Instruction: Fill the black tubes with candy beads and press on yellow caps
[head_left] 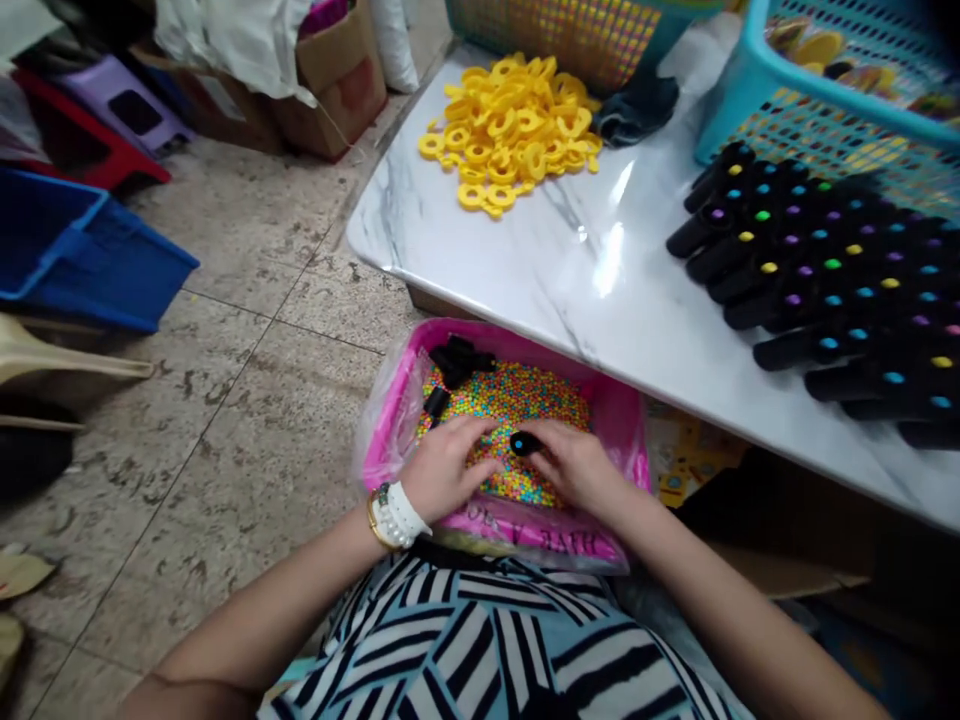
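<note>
Over a pink tub (381,440) of small multicoloured balls (517,390), both hands are close together. My right hand (577,462) grips a black tube (525,444), and a blue ball shows in its near end. Just left of it, my left hand (450,465) has its thumb and fingers apart in a curve, at the balls, with nothing visible between them. Several black pieces (454,360) lie on the balls in the tub's far left corner. Clear plastic is draped around the tub's rim.
On the white marbled table (480,265) lies a heap of yellow ring-shaped parts (510,130). Rows of black tubes (825,290) with coloured ends lie at the right, before a turquoise basket (825,85). A blue bin (112,260) stands on the floor at left.
</note>
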